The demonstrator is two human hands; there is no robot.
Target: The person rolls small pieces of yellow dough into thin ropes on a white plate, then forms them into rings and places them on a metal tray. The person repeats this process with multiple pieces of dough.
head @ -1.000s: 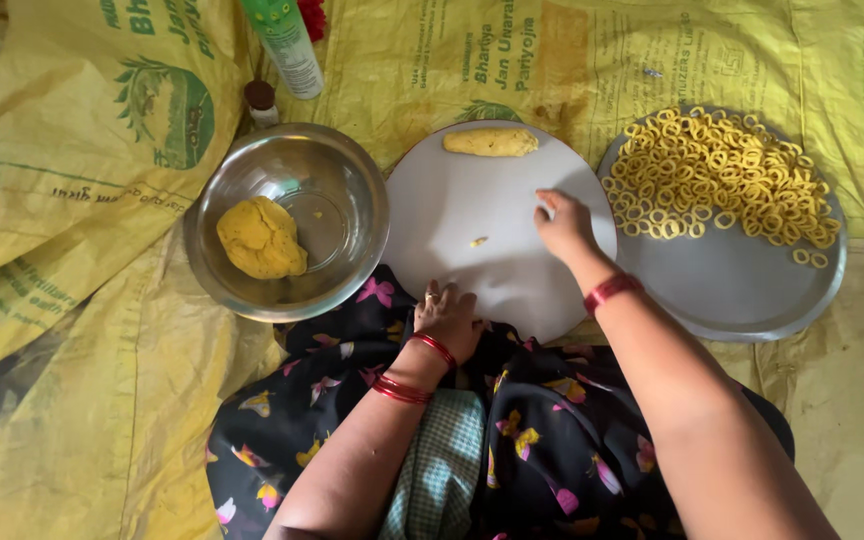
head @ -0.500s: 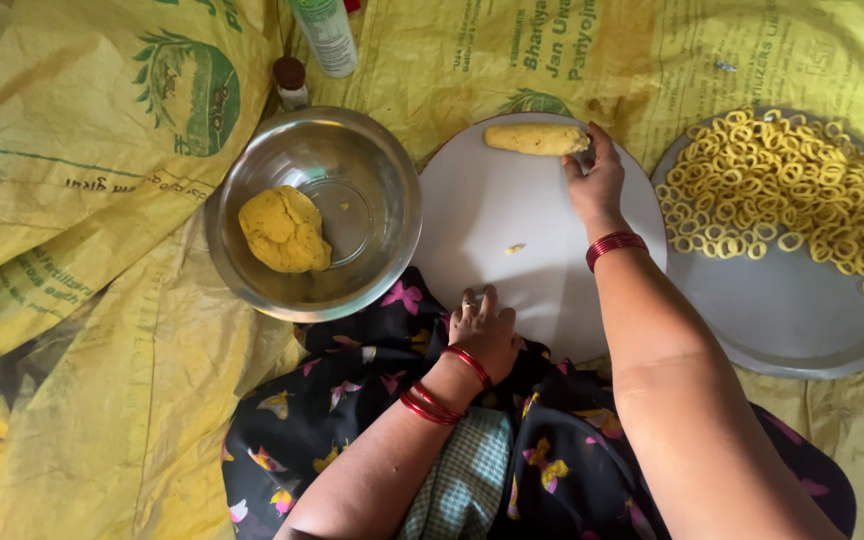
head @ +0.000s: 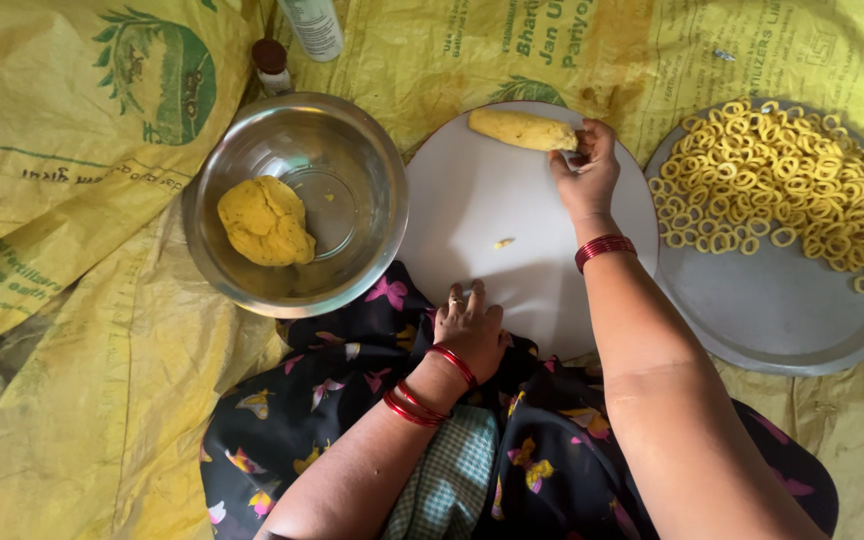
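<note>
Your right hand (head: 582, 170) reaches to the far edge of the round white board (head: 472, 200) and its fingers are pinched together on the near end of the dough roll (head: 520, 129), which lies on its side at the board's rim. Your left hand (head: 469, 325) rests on the board's near edge, fingers loosely spread and holding nothing, just above the dark flowered cloth (head: 352, 390) on your lap. The roll sits so close to the rim that a sideways push could, in my judgement, tip it off onto the yellow sacking (head: 72, 230) spread over the floor, where it would pick up grit. It looks soft, so a hard pinch at one end could tear it or leave it uneven. A small crumb (head: 503, 243) of dough lies mid-board and could get pressed into the roll if you draw it straight back. To the right, just beside the board, the steel plate (head: 772, 310) holds a heap of small dough rings (head: 782, 185); your right forearm passes close to its rim, and a swing outward could scatter them. To the left the steel bowl (head: 352, 140) with a dough lump (head: 265, 221) touches or nearly touches the board. Behind it stand a small brown-capped bottle (head: 272, 64) and a pale bottle (head: 313, 25), clear of both hands.
</note>
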